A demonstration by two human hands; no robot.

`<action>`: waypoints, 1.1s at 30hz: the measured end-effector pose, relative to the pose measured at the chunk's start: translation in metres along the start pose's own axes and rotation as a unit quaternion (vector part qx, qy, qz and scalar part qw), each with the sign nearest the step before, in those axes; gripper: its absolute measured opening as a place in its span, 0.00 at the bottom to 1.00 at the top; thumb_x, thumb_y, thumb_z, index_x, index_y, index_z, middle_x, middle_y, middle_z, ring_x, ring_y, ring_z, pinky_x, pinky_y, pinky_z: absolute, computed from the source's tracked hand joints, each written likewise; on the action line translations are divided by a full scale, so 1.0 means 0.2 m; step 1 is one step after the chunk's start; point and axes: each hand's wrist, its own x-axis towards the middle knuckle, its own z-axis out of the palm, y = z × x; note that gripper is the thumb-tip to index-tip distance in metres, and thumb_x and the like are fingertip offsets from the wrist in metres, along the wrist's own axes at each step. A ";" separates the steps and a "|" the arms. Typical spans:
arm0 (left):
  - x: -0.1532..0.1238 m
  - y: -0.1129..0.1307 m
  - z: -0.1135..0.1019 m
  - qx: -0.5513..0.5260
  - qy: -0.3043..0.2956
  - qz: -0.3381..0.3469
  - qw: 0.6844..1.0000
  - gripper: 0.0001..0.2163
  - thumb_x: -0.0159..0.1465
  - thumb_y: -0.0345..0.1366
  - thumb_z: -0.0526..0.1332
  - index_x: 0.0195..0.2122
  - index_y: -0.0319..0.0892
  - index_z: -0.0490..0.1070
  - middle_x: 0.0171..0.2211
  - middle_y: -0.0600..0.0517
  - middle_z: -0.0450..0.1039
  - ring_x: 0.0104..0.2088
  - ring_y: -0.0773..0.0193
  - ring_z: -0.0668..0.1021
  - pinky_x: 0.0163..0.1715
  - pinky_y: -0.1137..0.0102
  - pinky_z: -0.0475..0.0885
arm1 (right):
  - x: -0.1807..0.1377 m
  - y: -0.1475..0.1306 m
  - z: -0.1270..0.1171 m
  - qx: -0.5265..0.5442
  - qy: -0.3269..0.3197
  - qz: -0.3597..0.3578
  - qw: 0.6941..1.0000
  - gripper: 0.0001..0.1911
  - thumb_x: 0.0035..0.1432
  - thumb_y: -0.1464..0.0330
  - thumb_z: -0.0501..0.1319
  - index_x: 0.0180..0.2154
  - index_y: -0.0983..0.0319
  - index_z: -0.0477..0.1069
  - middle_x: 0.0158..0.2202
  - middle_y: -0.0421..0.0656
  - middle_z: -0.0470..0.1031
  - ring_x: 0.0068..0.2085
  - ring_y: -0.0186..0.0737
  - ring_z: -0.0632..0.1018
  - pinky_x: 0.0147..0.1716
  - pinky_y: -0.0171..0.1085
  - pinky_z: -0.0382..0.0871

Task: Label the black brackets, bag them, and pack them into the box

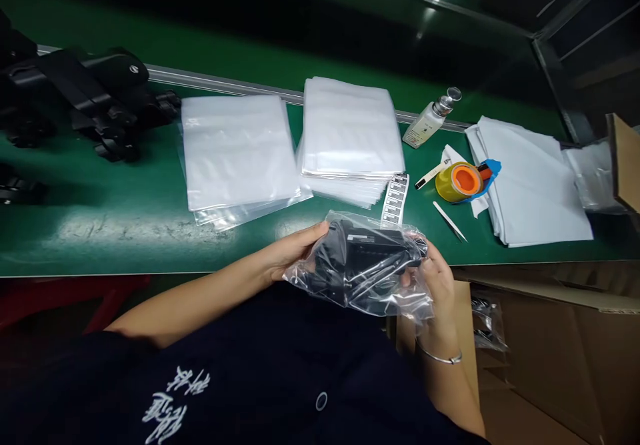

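Close to my body, at the table's front edge, a black device in a clear plastic bag [370, 265] is held between both hands. My left hand [296, 250] grips its left end, thumb on top through the film. At the other end, my right hand [434, 275] has its fingers closed round the device and the loose plastic. What kind of device it is I cannot make out. Just beyond it lie a stack of clear plastic bags [353, 128], a second, looser pile of bags [240, 151] and a strip of printed labels [395, 199].
Several black devices [107, 98] stand at the left. On the right are a pump bottle [430, 121], a yellow tape roll with an orange core [457, 182], tweezers [449, 221] and white sheets [540, 181]. A cardboard box [555, 345] stands open below the table at right.
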 end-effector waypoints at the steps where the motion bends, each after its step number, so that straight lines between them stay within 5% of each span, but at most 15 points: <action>1: 0.00 -0.01 0.00 -0.010 0.006 -0.011 1.000 0.21 0.65 0.49 0.61 0.53 0.40 0.72 0.38 0.45 0.80 0.35 0.57 0.82 0.34 0.67 0.78 | 0.00 0.00 0.00 0.005 0.002 0.002 1.000 0.25 0.54 0.53 0.65 0.50 0.57 0.71 0.21 0.35 0.67 0.18 0.32 0.68 0.14 0.32 0.61; 13: 0.02 -0.01 0.03 -0.035 0.038 -0.045 0.998 0.19 0.67 0.46 0.58 0.54 0.40 0.72 0.39 0.45 0.81 0.37 0.56 0.82 0.38 0.65 0.77 | -0.01 -0.01 -0.01 0.012 -0.005 0.013 1.000 0.23 0.56 0.54 0.64 0.51 0.55 0.69 0.28 0.37 0.70 0.18 0.31 0.68 0.14 0.33 0.60; 19: 0.05 0.02 0.09 -0.005 0.115 -0.083 0.990 0.15 0.66 0.45 0.60 0.45 0.38 0.77 0.34 0.46 0.81 0.34 0.58 0.82 0.38 0.67 0.77 | -0.05 0.04 -0.06 -0.037 -0.029 -0.041 0.998 0.21 0.60 0.60 0.63 0.55 0.53 0.67 0.28 0.37 0.70 0.21 0.34 0.71 0.20 0.35 0.68; 27: 0.07 0.00 0.12 0.057 0.137 -0.119 0.982 0.24 0.59 0.53 0.66 0.51 0.42 0.75 0.41 0.46 0.81 0.40 0.53 0.82 0.44 0.63 0.74 | -0.08 0.01 -0.09 -0.034 -0.019 -0.051 0.998 0.20 0.61 0.59 0.62 0.53 0.54 0.68 0.26 0.37 0.70 0.21 0.33 0.70 0.19 0.33 0.66; 33: 0.10 0.00 0.18 0.033 0.154 -0.115 0.981 0.16 0.64 0.47 0.62 0.44 0.40 0.78 0.33 0.47 0.81 0.33 0.58 0.82 0.37 0.66 0.76 | -0.06 0.03 -0.13 -0.019 -0.026 -0.056 0.998 0.18 0.61 0.59 0.62 0.52 0.54 0.69 0.29 0.37 0.71 0.21 0.31 0.70 0.19 0.33 0.66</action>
